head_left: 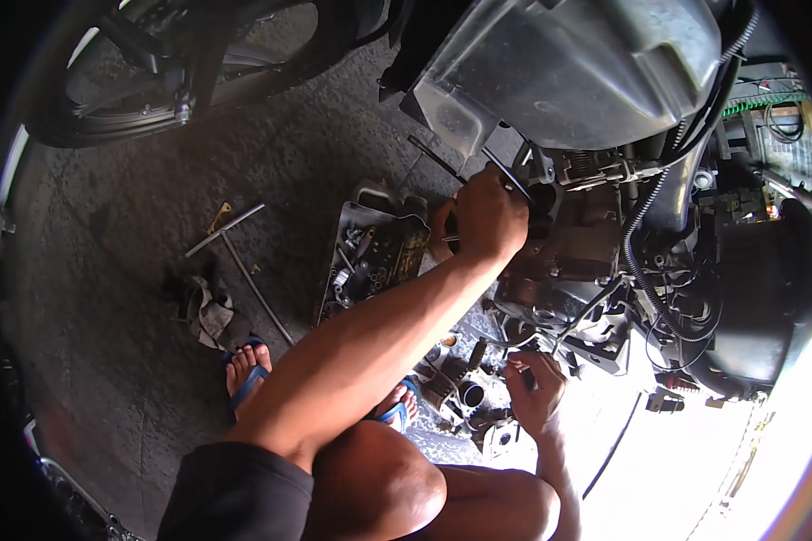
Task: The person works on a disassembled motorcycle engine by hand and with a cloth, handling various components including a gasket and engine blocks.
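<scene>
My left hand point(492, 216) reaches up the middle, closed around a slim dark metal rod point(507, 169), just left of the engine point(564, 239) of a partly stripped motorbike. The rod's far end lies near a grey plastic cover point(586, 81); what it touches is hidden. A second dark rod point(436, 158) shows left of this hand. Lower right, my right hand point(534, 389) has its fingers curled below the engine near a thin black cable point(591, 311); whatever lies between them is too dark to name. Beside it, removed metal engine parts point(465, 392) lie on the floor.
A tool case point(334, 279) with sockets and small parts stands left of the engine. On the floor lie a T-handle wrench point(253, 287) and a crumpled rag point(212, 316). A wheel point(54, 122) is at upper left; a corrugated hose point(633, 239) hangs at right.
</scene>
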Demonstrator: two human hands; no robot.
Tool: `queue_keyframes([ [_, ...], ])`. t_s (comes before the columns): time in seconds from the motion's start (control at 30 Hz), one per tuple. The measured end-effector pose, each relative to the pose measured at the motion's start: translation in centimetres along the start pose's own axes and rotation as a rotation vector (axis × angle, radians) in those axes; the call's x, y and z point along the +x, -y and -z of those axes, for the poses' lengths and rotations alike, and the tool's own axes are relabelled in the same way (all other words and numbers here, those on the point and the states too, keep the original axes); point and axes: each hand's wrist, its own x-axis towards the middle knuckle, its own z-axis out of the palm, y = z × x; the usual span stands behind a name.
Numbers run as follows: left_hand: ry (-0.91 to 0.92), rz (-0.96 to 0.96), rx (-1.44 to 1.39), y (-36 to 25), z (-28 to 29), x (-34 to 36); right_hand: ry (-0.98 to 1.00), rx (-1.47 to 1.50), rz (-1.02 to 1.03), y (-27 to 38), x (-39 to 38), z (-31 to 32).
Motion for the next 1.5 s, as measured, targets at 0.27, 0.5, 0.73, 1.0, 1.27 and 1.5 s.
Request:
queue_keyframes([
  [0.27, -0.017, 0.035, -0.122, -0.3, -1.4, -0.4, -0.162, -0.078, 0.124, -0.8, -0.5, -1.2],
  [0.5, -0.055, 0.071, -0.116, -1.2, -1.8, -0.9, -0.142, -0.095, 0.138, -1.2, -0.3, -1.1],
  [0.73, 0.070, 0.061, -0.020, -0.8, -1.2, -0.5, -0.141, -0.098, 0.155, -1.3, -0.1, -1.4],
  [1.0, 0.118, 0.058, -0.101, -1.9, -0.2, -0.6, -0.143, -0.096, 0.183, -1.4, 0.0, -1.5],
  [1.27, 0.146, 0.012, -0.159, -1.6, -0.4, -0.4, -0.145, -0.094, 0.175, -1.6, 0.1, -1.5],
  [1.5, 0.199, 0.002, -0.108, -1.8, 0.1, -0.2, -0.134, -0.098, 0.176, -1.5, 0.1, -1.5],
])
